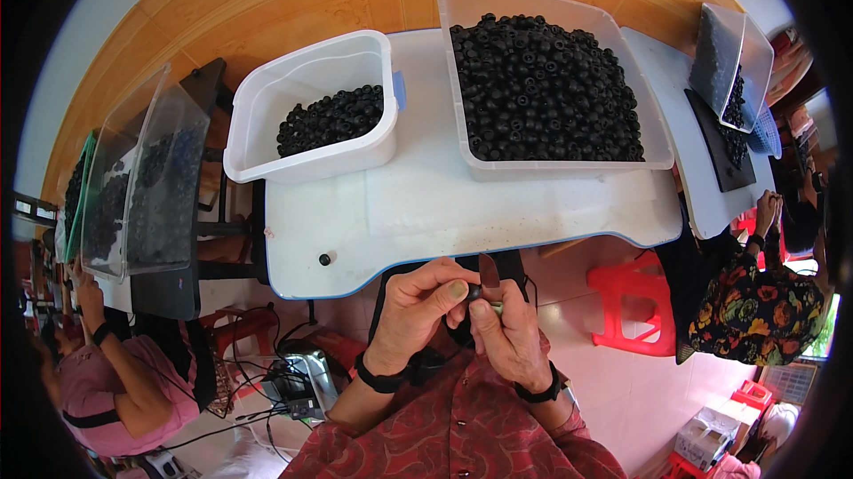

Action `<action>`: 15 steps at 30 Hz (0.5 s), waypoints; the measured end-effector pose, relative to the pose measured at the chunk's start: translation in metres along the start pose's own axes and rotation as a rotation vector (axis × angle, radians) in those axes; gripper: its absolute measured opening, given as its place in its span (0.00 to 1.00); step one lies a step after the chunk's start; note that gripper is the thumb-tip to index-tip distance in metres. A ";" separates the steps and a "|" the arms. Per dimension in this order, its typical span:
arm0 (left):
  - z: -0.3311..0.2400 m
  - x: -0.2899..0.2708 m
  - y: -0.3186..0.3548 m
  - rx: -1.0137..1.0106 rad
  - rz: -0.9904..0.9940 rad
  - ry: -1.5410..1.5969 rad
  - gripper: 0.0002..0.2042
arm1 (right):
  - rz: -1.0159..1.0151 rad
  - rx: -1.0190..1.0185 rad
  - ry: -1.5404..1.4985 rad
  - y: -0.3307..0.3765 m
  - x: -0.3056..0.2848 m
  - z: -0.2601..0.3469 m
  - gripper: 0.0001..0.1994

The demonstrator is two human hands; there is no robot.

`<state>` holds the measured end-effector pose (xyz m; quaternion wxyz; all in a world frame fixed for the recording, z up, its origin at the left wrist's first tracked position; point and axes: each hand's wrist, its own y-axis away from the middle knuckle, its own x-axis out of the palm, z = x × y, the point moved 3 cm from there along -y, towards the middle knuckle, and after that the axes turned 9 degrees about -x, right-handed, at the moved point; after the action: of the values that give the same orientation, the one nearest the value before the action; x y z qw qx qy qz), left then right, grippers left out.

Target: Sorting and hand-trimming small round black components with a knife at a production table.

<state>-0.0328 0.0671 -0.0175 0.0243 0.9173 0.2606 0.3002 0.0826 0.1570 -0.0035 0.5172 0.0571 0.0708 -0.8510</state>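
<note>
Just off the table's front edge, my two hands meet in front of my chest. My left hand [416, 312] is closed, with thumb and fingers pinching a small round black part [474, 291]. In my right hand [512, 337] is a small knife [488, 271], its short dark brown blade pointing up. The right thumb presses close to the black part; my fingers hide most of the knife's handle. One loose black ring-like piece [324, 259] lies alone near the table's front left corner.
On the white table [400, 212] stand a white tub [311, 168], partly filled with black parts, and a larger clear bin [569, 165] heaped with them. Co-workers sit at both sides, one in a pink top [147, 390]. A red stool [633, 306] and cables [267, 390] are nearby.
</note>
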 end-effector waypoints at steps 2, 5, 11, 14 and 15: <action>0.000 0.000 0.000 -0.016 0.007 0.023 0.08 | -0.001 -0.008 0.026 0.000 0.000 0.001 0.12; 0.001 0.000 0.000 -0.019 0.043 0.143 0.10 | -0.004 -0.023 0.055 -0.003 0.000 0.004 0.13; -0.001 0.001 0.002 -0.069 0.057 0.093 0.09 | 0.004 -0.027 -0.028 -0.005 0.000 0.010 0.13; -0.001 0.002 0.003 -0.089 0.052 0.122 0.10 | -0.002 -0.037 -0.022 -0.003 0.001 0.009 0.13; -0.002 0.003 0.003 -0.097 0.042 0.123 0.10 | -0.011 -0.039 -0.027 -0.003 0.001 0.009 0.13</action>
<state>-0.0304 0.0661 -0.0137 0.0466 0.9001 0.2275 0.3687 0.0797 0.1559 0.0051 0.5143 0.0353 0.0807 -0.8531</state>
